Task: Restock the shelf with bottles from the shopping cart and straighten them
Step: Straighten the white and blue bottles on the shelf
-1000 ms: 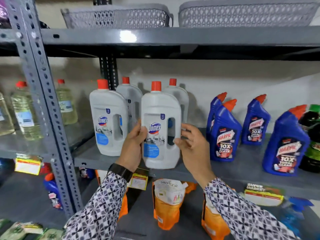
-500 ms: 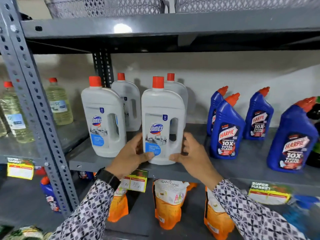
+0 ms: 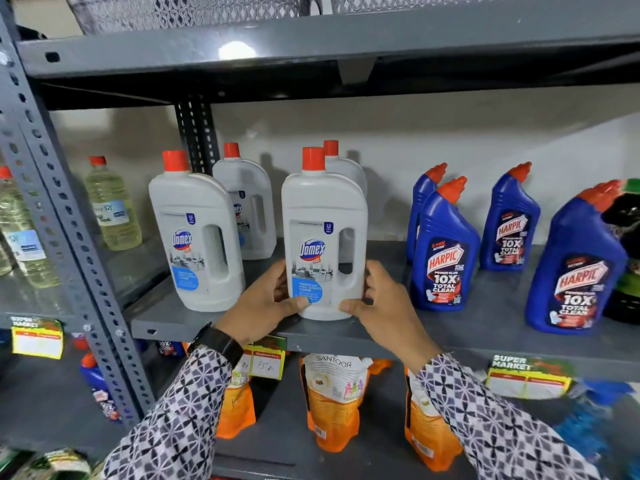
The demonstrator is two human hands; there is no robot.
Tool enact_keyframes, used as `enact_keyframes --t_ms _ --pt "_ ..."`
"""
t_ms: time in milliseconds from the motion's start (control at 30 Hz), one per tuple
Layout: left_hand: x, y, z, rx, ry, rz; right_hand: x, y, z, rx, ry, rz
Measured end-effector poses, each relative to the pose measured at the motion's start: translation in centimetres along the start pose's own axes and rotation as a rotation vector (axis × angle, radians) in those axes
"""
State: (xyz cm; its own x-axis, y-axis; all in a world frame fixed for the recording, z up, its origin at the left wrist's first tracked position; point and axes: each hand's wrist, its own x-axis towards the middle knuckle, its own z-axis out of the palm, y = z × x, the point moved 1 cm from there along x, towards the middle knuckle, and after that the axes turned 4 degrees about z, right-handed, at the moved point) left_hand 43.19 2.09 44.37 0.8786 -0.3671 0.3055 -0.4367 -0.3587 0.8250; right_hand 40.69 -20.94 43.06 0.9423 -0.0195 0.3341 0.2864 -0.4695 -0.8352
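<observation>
At the front edge of the shelf, the upright white Domex bottle is clasped low between the left hand and right hand, its smooth, rigid, probably heavy body judged best gripped at base or handle.

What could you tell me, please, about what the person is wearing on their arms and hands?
Both hands, left and right, are bare. Long sleeves carry a black, grey and white geometric print. A black watch sits on the left wrist.
</observation>
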Motion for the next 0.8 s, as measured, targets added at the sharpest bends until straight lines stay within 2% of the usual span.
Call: enact_keyframes --t_ms 100,167,233,267,300,367,433,467,633,800 --pt "-0.9 0.8 0.0 -0.024 0.039 0.003 -1.5 -0.4 -0.8 -0.056 0.012 0.006" --pt "-2.4 1.7 0.3 -0.063 0.282 -0.003 -3.2 0.0 -2.3 -0.077 0.161 -0.045" --pt "-4.5 2.8 1.4 -0.056 0.624 0.04 -5.1 0.8 -4.5 -0.05 0.431 -0.131" --pt "-5.2 3.6 2.6 -0.081 0.693 0.073 -5.8 1.3 -5.8 -0.038 0.571 -0.161" --pt "-5.5 4.5 4.3 -0.12 0.672 0.1 -6.2 1.8 -7.0 -0.041 0.676 -0.172" --pt "-4.7 6.6 8.7 -0.188 0.428 0.123 -5.8 3.0 -9.1 -0.071 0.72 -0.113" --pt "-2.7 8.3 13.1 -0.133 0.145 0.135 -4.1 4.2 -11.0 -0.072 0.573 0.037" --pt "-1.3 8.9 14.9 -0.101 0.084 0.139 -3.2 4.5 -11.8 -0.063 0.488 0.088" --pt "5.1 9.7 17.4 -0.052 0.116 0.057 -0.5 5.5 -14.0 0.095 0.174 0.12" --pt "6.4 8.5 17.6 -0.072 -0.009 0.103 -2.2 6.7 -14.5 -0.012 0.14 0.086"
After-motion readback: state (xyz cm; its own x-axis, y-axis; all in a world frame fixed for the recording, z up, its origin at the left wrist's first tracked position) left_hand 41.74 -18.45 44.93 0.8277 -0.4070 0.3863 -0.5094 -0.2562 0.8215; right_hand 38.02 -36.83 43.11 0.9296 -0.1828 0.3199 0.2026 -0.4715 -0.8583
